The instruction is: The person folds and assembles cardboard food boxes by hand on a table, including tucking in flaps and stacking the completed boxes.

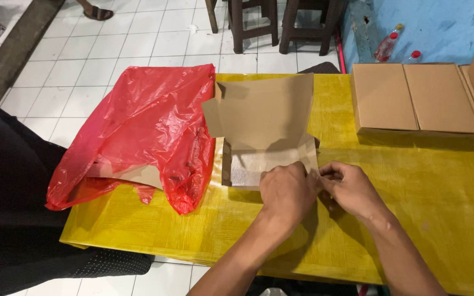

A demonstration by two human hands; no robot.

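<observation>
A brown cardboard box [264, 118] lies partly folded on the yellow table [412, 181], its lid flap standing up and its pale inside showing. My left hand [287, 192] presses on the box's near right corner. My right hand [349, 186] pinches a side flap at that same corner. Both hands touch the cardboard and meet at the corner.
A red plastic bag [149, 126] with flat cardboard inside lies left of the box. Folded brown boxes [418, 98] stand at the table's far right. Wooden stools [270, 22] and two bottles [386, 46] are beyond the table. A person in black [6, 192] is at left.
</observation>
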